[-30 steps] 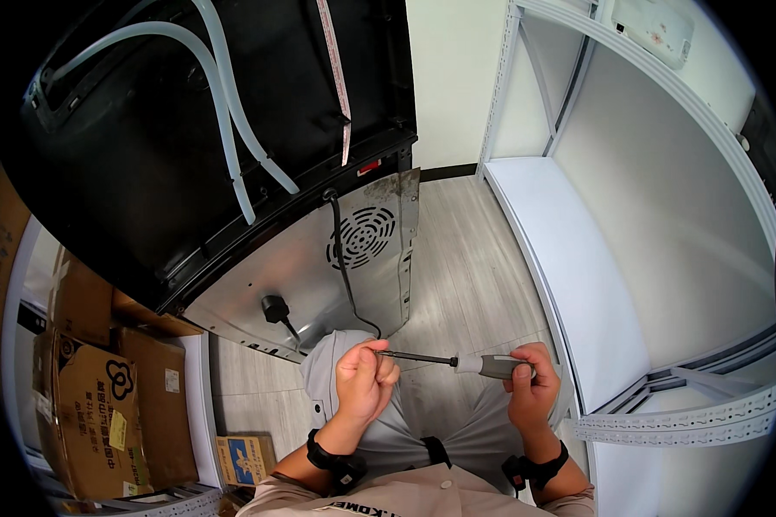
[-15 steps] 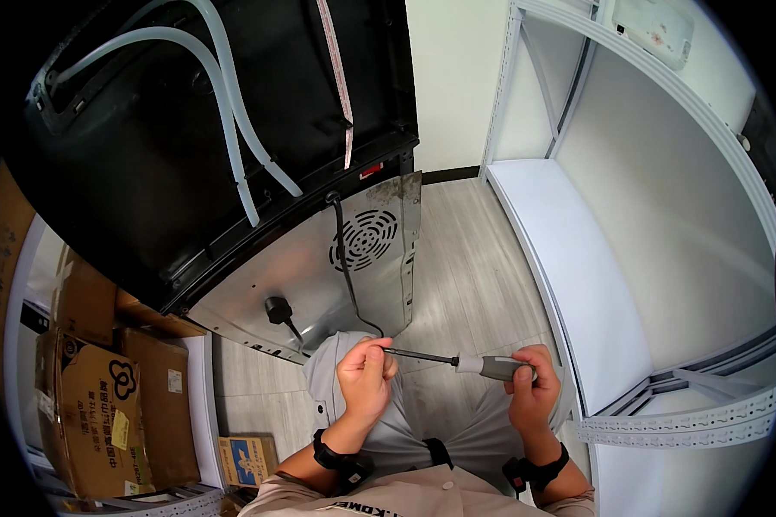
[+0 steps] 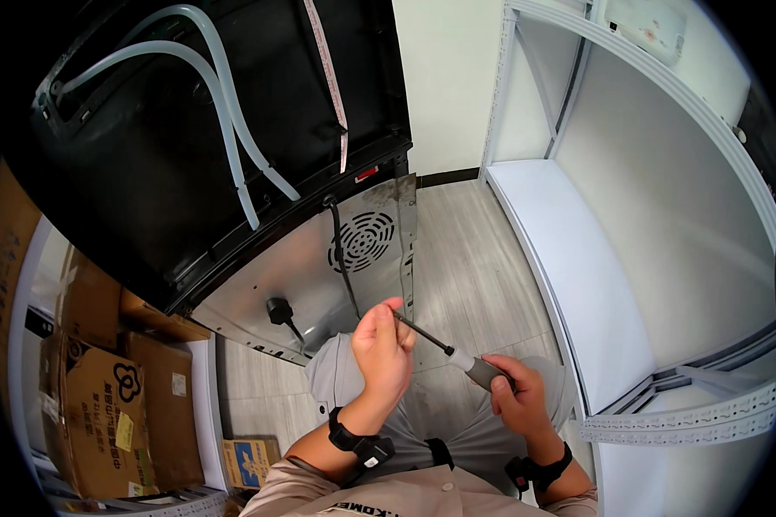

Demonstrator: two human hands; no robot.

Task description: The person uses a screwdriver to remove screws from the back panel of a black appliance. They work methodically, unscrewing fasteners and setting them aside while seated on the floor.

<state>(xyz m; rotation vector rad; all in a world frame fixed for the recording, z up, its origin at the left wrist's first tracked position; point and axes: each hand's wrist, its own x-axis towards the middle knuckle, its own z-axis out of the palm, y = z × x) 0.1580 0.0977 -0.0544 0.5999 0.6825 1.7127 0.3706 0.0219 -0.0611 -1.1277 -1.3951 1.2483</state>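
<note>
A screwdriver [image 3: 485, 374] with a grey and white handle slants up and to the left in front of my lap. My right hand [image 3: 522, 398] is wrapped round its handle. At the far end of the dark shaft, the fingers of my left hand [image 3: 383, 346] are pinched together at the tip; any small piece between them is hidden. Just beyond stands an appliance with a metal back panel [image 3: 250, 297], round vent slots [image 3: 362, 242] and a black power plug [image 3: 278, 310]. A black cord [image 3: 343, 258] runs down the panel and passes behind my left hand.
Two pale hoses [image 3: 224, 112] and a printed strip [image 3: 328, 73] lie over the appliance's black upper part [image 3: 293, 95]. White metal shelving [image 3: 578, 258] stands on the right. Cardboard boxes [image 3: 103, 422] fill a shelf on the left; a smaller box [image 3: 250, 463] sits lower down.
My left hand has moved up and slightly right. My right hand has shifted left and a little down, so the screwdriver now tilts more steeply, tip up.
</note>
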